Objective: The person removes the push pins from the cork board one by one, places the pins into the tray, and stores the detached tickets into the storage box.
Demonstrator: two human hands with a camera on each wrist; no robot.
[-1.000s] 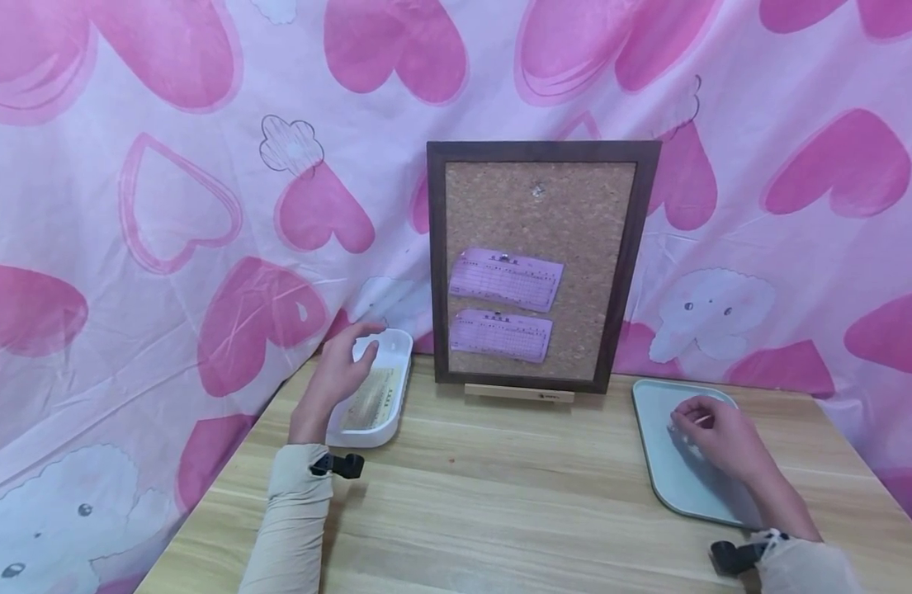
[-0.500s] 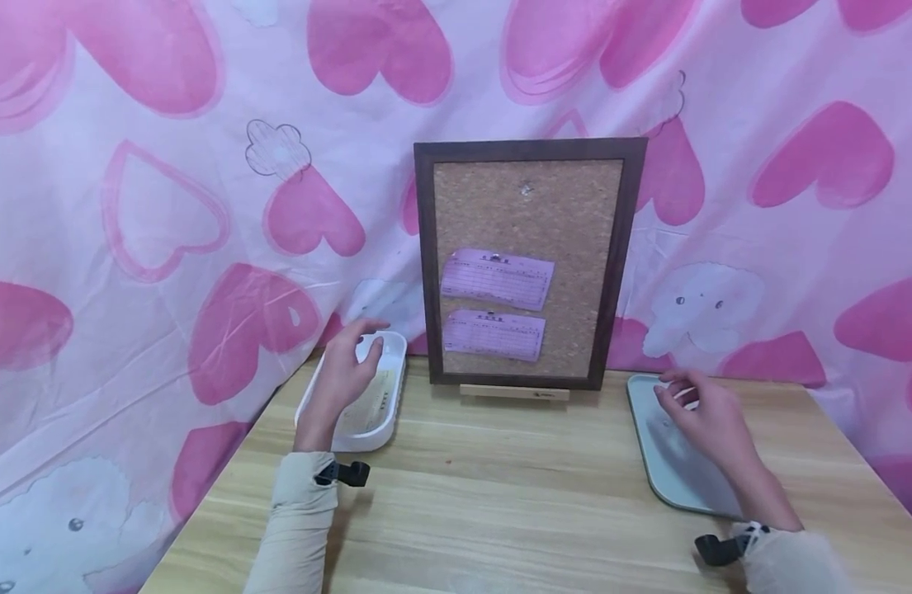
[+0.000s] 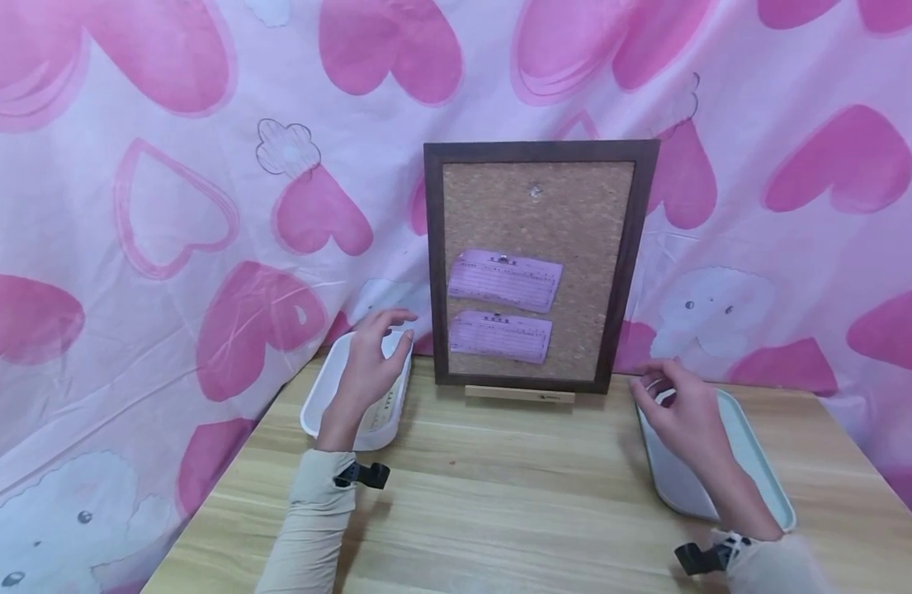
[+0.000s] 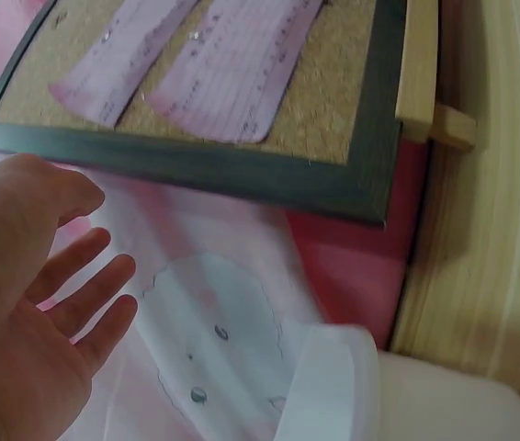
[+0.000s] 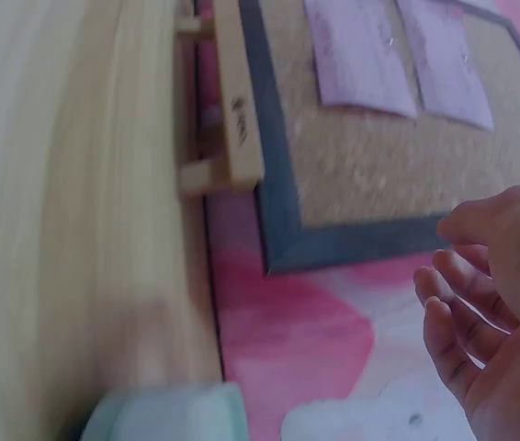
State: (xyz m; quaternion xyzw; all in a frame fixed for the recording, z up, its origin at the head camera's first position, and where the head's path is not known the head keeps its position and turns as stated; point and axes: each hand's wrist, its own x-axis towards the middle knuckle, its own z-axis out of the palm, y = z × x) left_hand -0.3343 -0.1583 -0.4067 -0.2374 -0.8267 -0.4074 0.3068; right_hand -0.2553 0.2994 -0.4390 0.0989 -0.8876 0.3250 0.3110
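My left hand (image 3: 371, 363) hovers over the white plastic container (image 3: 329, 392), fingers loosely bent and apart, with nothing seen in its grasp. Beneath it a printed paper slip (image 3: 379, 412) lies in the container, partly hidden. Over the pale green tray (image 3: 753, 445) my right hand (image 3: 686, 421) is raised, its fingers loosely curved, and no object shows between them. Between the hands stands a framed cork board (image 3: 582, 231). Pinned on it are an upper purple slip (image 3: 505, 282) and a lower purple slip (image 3: 500, 337). A clear pushpin (image 3: 536, 190) sits alone near the top.
The board leans on a small wooden stand (image 3: 519, 394) at the back of the wooden table (image 3: 515, 495). Right behind it hangs a pink heart-patterned cloth (image 3: 203, 330). The container is left of the board, the tray right.
My right hand has lifted off the tray surface and moved left toward its far left corner, its fingers spreading. My left hand has shifted right across the container. The slips on the board stay put.
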